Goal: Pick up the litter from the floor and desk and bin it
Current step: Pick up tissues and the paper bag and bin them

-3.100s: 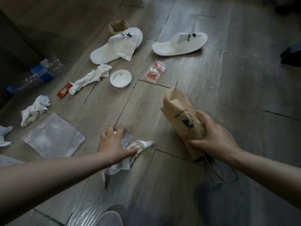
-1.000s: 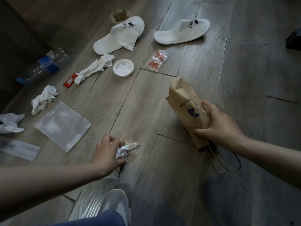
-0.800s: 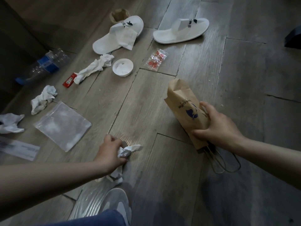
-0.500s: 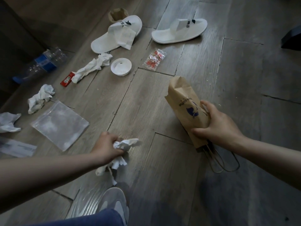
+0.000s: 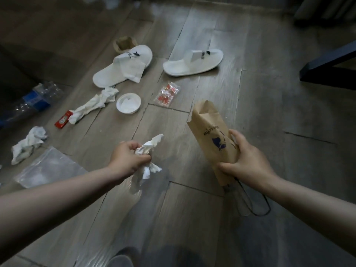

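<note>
Lifted clear of the boards since half a second back, the crumpled white tissue [image 5: 148,149] was bunched in my left hand [image 5: 128,160]. My fingers were curled tight round its middle, one corner poked out toward 1 o'clock, and a ragged tail hung below my fist. My right hand [image 5: 248,160] was wrapped round the lower part of the brown paper carrier bag [image 5: 209,130], fingers and thumb clasping it from either side. That bag sat at 3 o'clock from the tissue, near but not touching. Its long axis ran from 11 o'clock to 5 o'clock, the folded bottom pointing away from me and the mouth with its dark cord handles [image 5: 252,205] toward me.

I judged the job barely begun: one piece in hand, nothing binned that I could see, and no bin in view. Left on the grey wood-plank floor [image 5: 192,218] were:

- a twisted white tissue [image 5: 92,106] at 11 o'clock, with a small red sachet [image 5: 62,121] just beside it
- a round white plastic lid [image 5: 128,103]
- a clear packet of red sweets [image 5: 167,93] at 12 o'clock
- a balled white tissue [image 5: 28,143] and a clear plastic zip bag [image 5: 48,168] at 9 o'clock
- a crushed clear bottle with a blue label [image 5: 32,99] at 10 o'clock

Two white slippers [image 5: 123,68] lay beyond, and I couldn't tell whether they counted as litter.
</note>
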{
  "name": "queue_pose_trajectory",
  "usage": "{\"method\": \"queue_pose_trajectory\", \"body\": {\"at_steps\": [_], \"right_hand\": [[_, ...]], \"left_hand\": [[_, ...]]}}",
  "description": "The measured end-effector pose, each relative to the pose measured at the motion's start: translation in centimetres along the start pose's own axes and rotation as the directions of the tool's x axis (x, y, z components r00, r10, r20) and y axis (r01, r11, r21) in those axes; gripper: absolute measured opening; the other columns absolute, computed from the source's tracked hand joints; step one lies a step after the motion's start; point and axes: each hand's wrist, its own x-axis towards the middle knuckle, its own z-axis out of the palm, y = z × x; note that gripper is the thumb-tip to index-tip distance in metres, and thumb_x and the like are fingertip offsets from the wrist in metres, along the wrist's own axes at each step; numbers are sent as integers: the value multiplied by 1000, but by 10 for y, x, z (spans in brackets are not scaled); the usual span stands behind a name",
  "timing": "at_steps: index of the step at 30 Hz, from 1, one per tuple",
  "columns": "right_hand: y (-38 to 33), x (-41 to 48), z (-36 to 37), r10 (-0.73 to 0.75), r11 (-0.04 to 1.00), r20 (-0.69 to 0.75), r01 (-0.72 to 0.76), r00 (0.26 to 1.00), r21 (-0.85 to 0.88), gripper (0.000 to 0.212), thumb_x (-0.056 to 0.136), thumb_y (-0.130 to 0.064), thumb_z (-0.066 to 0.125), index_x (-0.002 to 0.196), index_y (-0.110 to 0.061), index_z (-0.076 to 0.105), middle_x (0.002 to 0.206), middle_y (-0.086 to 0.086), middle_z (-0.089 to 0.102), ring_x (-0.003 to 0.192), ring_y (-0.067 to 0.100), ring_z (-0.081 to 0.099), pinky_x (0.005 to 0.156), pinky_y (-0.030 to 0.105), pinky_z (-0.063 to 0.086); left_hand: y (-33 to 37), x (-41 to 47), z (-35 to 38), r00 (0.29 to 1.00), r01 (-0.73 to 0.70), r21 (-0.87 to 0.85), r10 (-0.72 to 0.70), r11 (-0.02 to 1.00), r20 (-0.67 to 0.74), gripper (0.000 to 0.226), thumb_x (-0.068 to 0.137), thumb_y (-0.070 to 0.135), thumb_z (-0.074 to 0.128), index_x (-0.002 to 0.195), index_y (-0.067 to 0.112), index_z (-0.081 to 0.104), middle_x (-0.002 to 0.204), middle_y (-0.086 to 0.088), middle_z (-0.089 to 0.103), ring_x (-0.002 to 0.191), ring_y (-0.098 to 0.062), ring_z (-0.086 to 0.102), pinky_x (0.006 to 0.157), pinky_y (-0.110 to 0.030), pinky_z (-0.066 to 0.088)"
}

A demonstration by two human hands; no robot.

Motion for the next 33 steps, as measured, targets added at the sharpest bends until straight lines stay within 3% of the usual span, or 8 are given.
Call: {"method": "queue_pose_trajectory", "body": {"at_steps": [5,7,10,12,15,20,25,33], "right_hand": [[-2,10,-36,123,966,-108,-93,987,242,97,70,-31,83,147,-33,24,121,-16,51,104,8,53,80,28,54],[-7,12,-53,192,938,-129,-143,973,317,96,71,-28,83,148,-32,25,123,-15,50,106,8,53,76,22,52],[-19,8,-84,303,907,-157,-233,940,350,98,69,-33,83,148,-33,25,132,-9,52,112,13,54,85,37,56],[-33,-1,-109,361,891,-170,-285,917,354,99,68,-37,82,148,-34,24,135,-7,53,115,16,55,88,44,56],[-68,-23,-152,421,864,-163,-339,892,373,98,69,-37,81,148,-34,23,136,-6,53,118,18,54,90,43,54],[-147,-74,-236,505,791,-116,-405,855,458,99,68,-39,81,147,-34,23,137,-6,51,119,18,53,94,45,51],[-234,-134,-351,528,761,-156,-383,835,524,99,69,-37,82,148,-33,23,138,-4,50,121,20,52,98,45,49],[-366,-248,-530,532,760,-334,-263,778,595,98,68,-34,83,147,-38,24,130,-10,55,111,12,57,92,42,54]], "left_hand": [[73,16,11,999,-28,-161,34,987,37,15,48,29,72,62,29,67,66,-4,63,65,-18,58,66,-30,43],[107,18,7,997,-20,-194,34,981,71,21,50,28,76,68,18,69,70,-7,69,68,-22,63,68,-33,47],[159,20,-7,998,-5,-244,20,970,59,12,68,8,75,69,15,65,62,2,64,61,-15,59,60,-27,45],[194,13,-19,998,-3,-258,20,966,61,15,66,9,74,63,17,61,51,10,58,52,-7,53,54,-24,40],[250,-15,-45,997,5,-262,15,965,72,20,69,7,72,60,17,57,45,14,56,43,2,50,48,-16,39],[349,-75,-100,991,32,-252,1,967,132,9,72,3,74,77,6,67,60,2,64,50,-6,58,52,-21,43],[475,-150,-164,981,12,-330,53,944,188,26,58,17,70,80,4,69,67,-6,68,61,-17,63,63,-29,48],[660,-273,-267,925,-174,-371,280,912,257,25,61,28,75,75,8,67,67,-6,67,61,-18,62,62,-29,45]]}}
